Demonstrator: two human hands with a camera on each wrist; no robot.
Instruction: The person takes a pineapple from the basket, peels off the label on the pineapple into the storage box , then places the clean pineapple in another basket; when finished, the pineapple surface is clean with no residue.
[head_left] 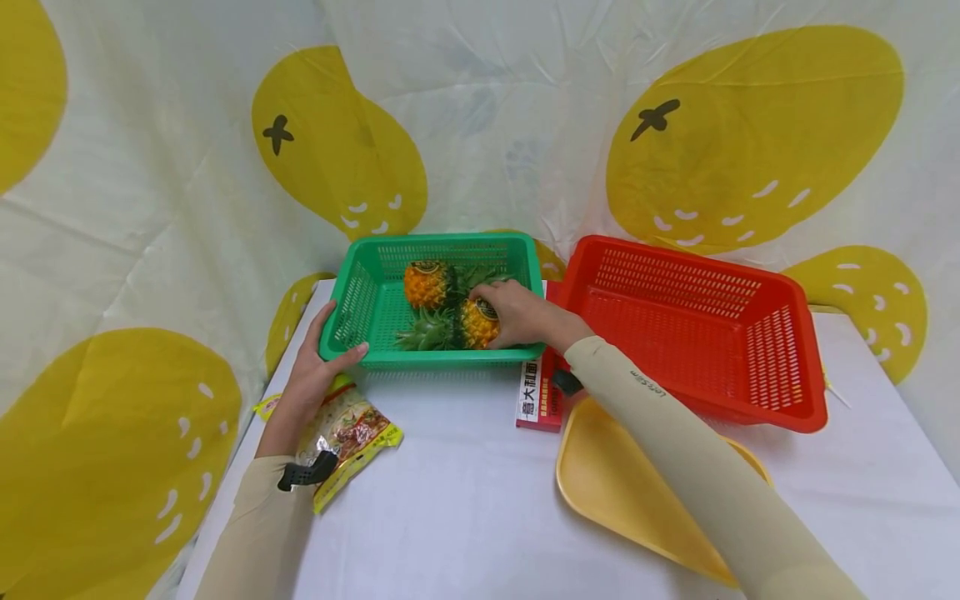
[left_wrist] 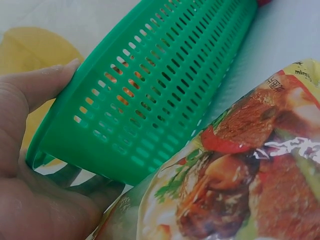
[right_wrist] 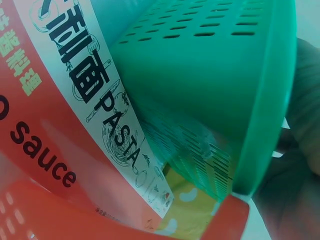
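Two small pineapples lie in the green plastic basket [head_left: 435, 357] in the head view. My right hand [head_left: 517, 312] reaches over the basket's right front corner and grips the nearer pineapple [head_left: 477, 325], its leafy crown pointing left. Behind it is the other pineapple [head_left: 425, 287], its crown toward the right. My left hand [head_left: 310, 373] holds the basket's left front corner; in the left wrist view the thumb lies at the rim and the fingers curl underneath. In the right wrist view the basket wall hides most of my right hand [right_wrist: 290, 190] and the pineapple.
A red plastic basket [head_left: 813, 358] stands at the right, with a yellow tray [head_left: 622, 492] in front of it under my right forearm. Between the baskets lies a red pasta box [head_left: 540, 400]. A food packet [head_left: 348, 433] lies beside my left wrist. A fruit-patterned cloth hangs behind.
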